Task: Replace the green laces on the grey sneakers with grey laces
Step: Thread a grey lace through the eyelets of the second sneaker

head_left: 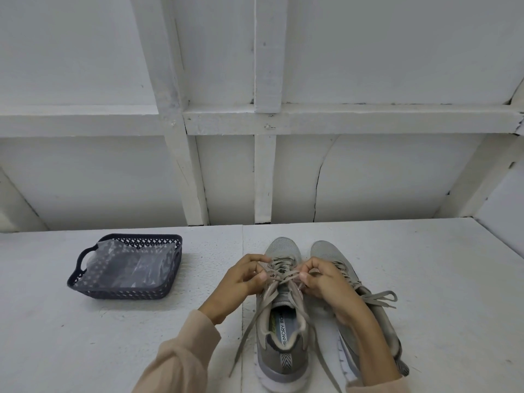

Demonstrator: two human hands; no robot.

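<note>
A beige sleeve (181, 361) comes in at the bottom edge, nearest of all, and a second beige cuff (377, 388) shows beside it. Between them stands a grey mesh sneaker with a white sole (283, 344), upright on the table, heel toward the person and toe pointing at the wall. A printed insole shows inside its opening.

A flat grey lace (283, 275) is threaded through this sneaker's eyelets. Its two loose ends trail down past the heel, one on each side, and lie on the table. The left hand (241, 279) sits just off the sneaker's left flank, thumb and fingers curled and pinching the lace at the eyelets. The right hand (326, 282) mirrors it on the other flank, pinching the same lace between thumb and fingertips.

Just right of this sneaker lies the second grey mesh sneaker (326, 251), tipped onto its side so part of its pale sole shows. The right forearm crosses over it. Its own grey lace, tied in a bow (380, 297), hangs off its far side.

Well left of the upright sneaker sits a dark blue perforated plastic basket with a handle (85, 282), holding a crumpled clear plastic bag (130, 265). Everything rests on a white, rough-textured table (439, 279). Beyond the sneaker's toe rises a white panelled wall with wooden battens (265, 117).
</note>
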